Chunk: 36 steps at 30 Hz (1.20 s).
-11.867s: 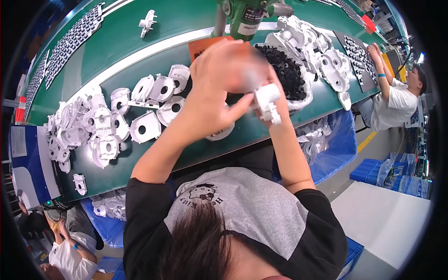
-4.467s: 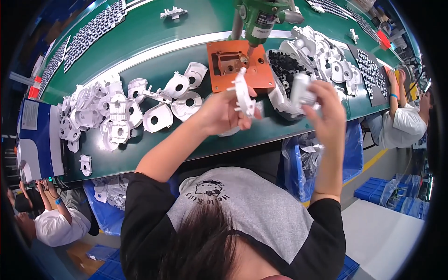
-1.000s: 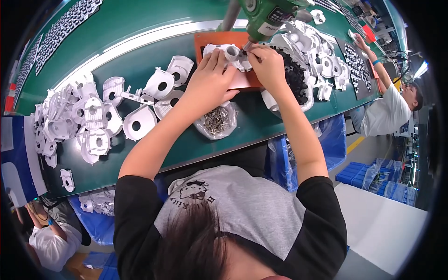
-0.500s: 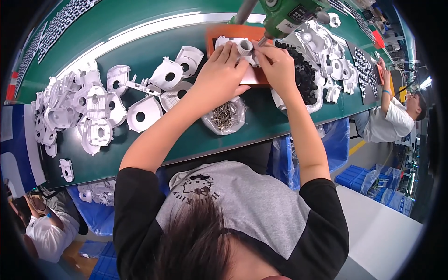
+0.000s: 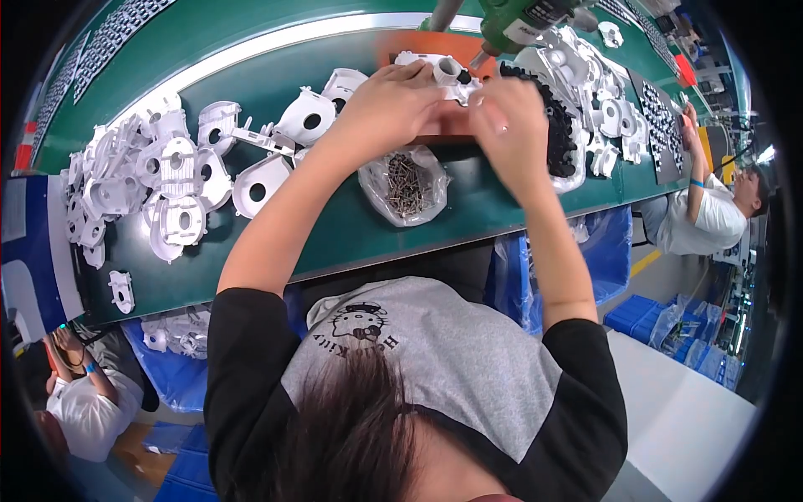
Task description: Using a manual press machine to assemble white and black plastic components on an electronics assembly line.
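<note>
A white plastic housing point(image 5: 449, 70) with a round collar lies in the orange fixture point(image 5: 447, 125) at the far middle of the bench. A small black part point(image 5: 464, 76) shows beside the collar. My left hand point(image 5: 393, 105) is closed over the housing's left end, its fingertips partly hidden. Smeared by motion, my right hand point(image 5: 512, 125) is at the housing's near right side with its fingers curled; whether anything is in them cannot be made out. Just above the housing, the tip of a green power screwdriver point(image 5: 510, 32) points down.
A clear bag of screws point(image 5: 407, 186) lies in front of the fixture. Many white housings point(image 5: 180, 180) are heaped on the left, more point(image 5: 615, 117) on the right beside a bag of black parts point(image 5: 562, 125). Another person point(image 5: 703, 192) works at the right; one more sits lower left.
My right hand has drawn back toward me from the housing. The housing now shows a black part beside its collar. My left hand has shifted slightly, and the whole view has tilted a little.
</note>
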Tool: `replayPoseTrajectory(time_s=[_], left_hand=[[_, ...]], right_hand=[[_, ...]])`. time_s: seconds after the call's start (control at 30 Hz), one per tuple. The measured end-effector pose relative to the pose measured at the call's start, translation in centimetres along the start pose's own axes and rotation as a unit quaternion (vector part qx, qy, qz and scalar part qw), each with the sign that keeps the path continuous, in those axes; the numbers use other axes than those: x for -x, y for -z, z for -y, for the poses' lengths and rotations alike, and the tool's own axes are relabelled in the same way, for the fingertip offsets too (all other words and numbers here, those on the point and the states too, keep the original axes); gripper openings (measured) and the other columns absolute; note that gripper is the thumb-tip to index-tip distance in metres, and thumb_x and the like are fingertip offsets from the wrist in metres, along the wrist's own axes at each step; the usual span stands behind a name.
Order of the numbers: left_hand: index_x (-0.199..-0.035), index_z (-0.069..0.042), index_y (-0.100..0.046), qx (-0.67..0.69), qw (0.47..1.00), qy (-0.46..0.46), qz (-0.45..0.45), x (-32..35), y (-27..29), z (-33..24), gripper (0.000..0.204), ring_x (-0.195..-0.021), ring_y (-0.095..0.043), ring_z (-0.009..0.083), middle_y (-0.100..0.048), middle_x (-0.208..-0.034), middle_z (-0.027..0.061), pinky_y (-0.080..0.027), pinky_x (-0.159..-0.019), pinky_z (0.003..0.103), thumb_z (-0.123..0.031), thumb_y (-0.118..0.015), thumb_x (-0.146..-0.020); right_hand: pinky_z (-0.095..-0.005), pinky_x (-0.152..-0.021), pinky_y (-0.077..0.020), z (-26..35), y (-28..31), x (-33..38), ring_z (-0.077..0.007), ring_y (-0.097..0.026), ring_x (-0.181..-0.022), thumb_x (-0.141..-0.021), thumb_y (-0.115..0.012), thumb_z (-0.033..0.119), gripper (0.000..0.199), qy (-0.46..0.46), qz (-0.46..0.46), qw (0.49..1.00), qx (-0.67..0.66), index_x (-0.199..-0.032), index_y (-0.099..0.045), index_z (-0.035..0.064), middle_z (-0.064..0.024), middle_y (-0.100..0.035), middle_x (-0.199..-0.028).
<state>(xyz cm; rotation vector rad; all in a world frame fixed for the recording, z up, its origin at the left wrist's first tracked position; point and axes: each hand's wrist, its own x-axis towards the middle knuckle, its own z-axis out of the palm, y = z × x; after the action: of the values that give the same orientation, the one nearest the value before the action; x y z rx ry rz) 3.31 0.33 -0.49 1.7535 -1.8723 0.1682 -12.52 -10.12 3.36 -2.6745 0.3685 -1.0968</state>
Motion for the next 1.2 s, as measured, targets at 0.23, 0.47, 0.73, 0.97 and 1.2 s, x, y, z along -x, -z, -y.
replayPoseTrajectory(time_s=[0.23, 0.47, 0.73, 0.97, 1.2], left_hand=[[-0.101, -0.006, -0.063, -0.005, 1.0, -0.002, -0.029, -0.3, -0.3, -0.3, 0.023, -0.108, -0.053, 0.0299, -0.056, -0.116, 0.0146, -0.04, -0.092, 0.042, -0.011, -0.053, -0.081], [-0.1, -0.005, -0.063, -0.009, 1.0, -0.002, -0.027, -0.2, -0.4, -0.4, 0.023, -0.108, -0.053, 0.03, -0.058, -0.114, 0.0151, -0.04, -0.092, 0.041, -0.01, -0.053, -0.08], [-0.103, -0.004, -0.061, -0.023, 1.0, 0.012, 0.002, -0.3, -0.1, -0.8, 0.026, -0.111, -0.052, 0.0306, -0.057, -0.115, 0.0171, -0.039, -0.093, 0.041, -0.011, -0.053, -0.079], [-0.105, -0.004, -0.06, -0.029, 0.999, -0.001, -0.025, -0.2, -0.5, -0.7, 0.028, -0.11, -0.052, 0.0313, -0.055, -0.119, 0.0184, -0.039, -0.094, 0.041, -0.011, -0.052, -0.079], [-0.106, -0.004, -0.059, -0.032, 0.999, 0.01, -0.014, -0.1, -0.5, -0.8, 0.028, -0.112, -0.05, 0.033, -0.053, -0.12, 0.019, -0.036, -0.098, 0.042, -0.017, -0.054, -0.082]], right_hand=[[-0.0354, -0.071, -0.0413, 5.3, -3.4, 6.8, -0.0244, -0.05, -0.077, -0.067, -0.069, 0.016, 0.013, 0.029, 0.218, 0.975, 0.01, -0.072, -0.063, 0.0058, -0.0064, -0.054, -0.075], [-0.0367, -0.074, -0.0423, 5.1, -3.9, 6.3, -0.0259, -0.052, -0.079, -0.07, -0.066, 0.016, 0.011, 0.001, 0.254, 0.967, 0.007, -0.07, -0.063, 0.005, -0.0081, -0.055, -0.075], [-0.036, -0.075, -0.0444, 4.7, -3.2, 6.2, -0.0264, -0.052, -0.08, -0.07, -0.065, 0.014, 0.009, -0.007, 0.23, 0.972, -0.046, -0.073, -0.063, 0.0049, -0.009, -0.056, -0.079], [-0.0349, -0.074, -0.0448, 5.5, -4.5, 6.2, -0.0261, -0.054, -0.08, -0.066, -0.065, 0.012, 0.01, -0.019, 0.243, 0.97, 0.008, -0.07, -0.062, 0.0038, -0.0081, -0.056, -0.079], [-0.0219, -0.058, -0.0429, 2.4, -0.9, 2.9, -0.0067, -0.054, -0.066, -0.074, -0.062, 0.008, 0.009, -0.263, 0.326, 0.833, -0.361, -0.079, -0.062, 0.0002, -0.0004, -0.059, -0.073]])
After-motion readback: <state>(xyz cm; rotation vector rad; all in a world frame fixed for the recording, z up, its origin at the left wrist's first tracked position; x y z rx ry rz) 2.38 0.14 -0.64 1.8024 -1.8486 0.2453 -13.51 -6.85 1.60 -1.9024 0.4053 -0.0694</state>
